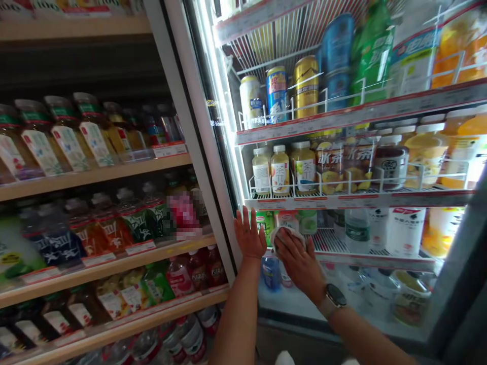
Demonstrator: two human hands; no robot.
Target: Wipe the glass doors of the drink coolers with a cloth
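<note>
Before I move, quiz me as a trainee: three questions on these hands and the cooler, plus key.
1. What does the right hand hold?
a) a can
b) a cloth
c) a bottle
2. True or false: the watch is on that same arm.
3. Fill in, higher or lower: in the picture, the gold can is ____ than the left hand.

Key: 1 b; 2 true; 3 higher.

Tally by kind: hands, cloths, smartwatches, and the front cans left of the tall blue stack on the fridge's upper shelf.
Hands: 2 (left hand, right hand)
White cloth: 1
Smartwatch: 1
Cans: 3 (white can, blue can, gold can)
Total: 7
</note>
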